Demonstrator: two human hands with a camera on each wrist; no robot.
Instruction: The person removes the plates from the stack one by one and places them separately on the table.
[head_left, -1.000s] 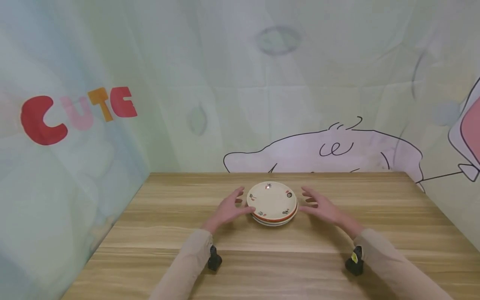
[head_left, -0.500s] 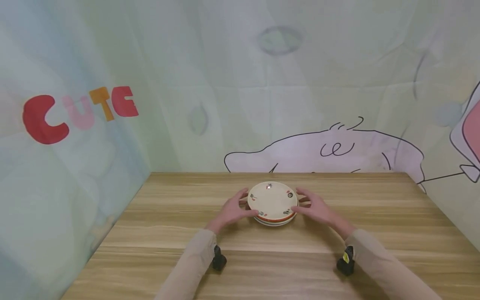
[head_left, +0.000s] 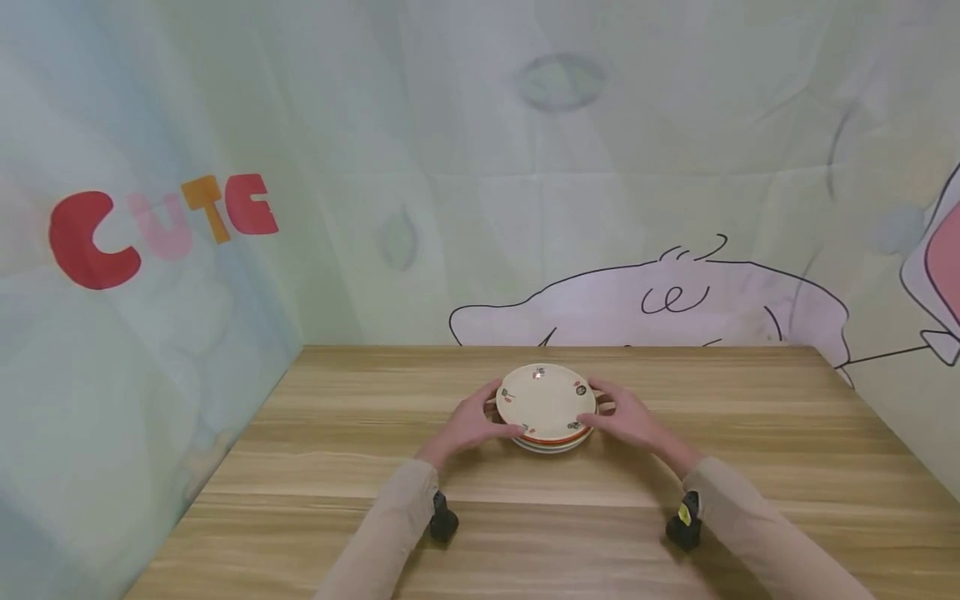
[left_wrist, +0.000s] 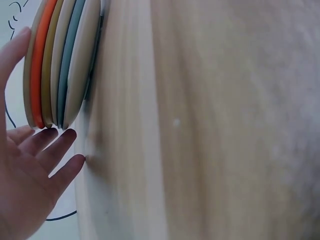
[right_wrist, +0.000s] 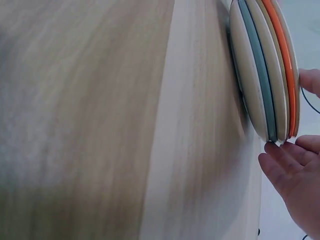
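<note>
A stack of round plates sits towards the far side of the wooden table. The top plate is cream with small printed pictures near its rim; the edges below show orange, mustard, cream and teal. My left hand is at the left of the stack, thumb over the near rim and fingertips right at the side edge. On the right side my right hand mirrors it, its thumb on the top plate's rim and its fingertips at the plates' edges. Both hands have their fingers spread and fairly straight.
The wood-grain table stretches around the stack and ends at a printed cloth backdrop behind and to the left. Each wrist carries a small black camera, the left camera and the right camera.
Both hands have moved inward from beside the stack to its rim, the right one farther. Their thumbs now overlap the top plate's near edge. The plates stay in place.
</note>
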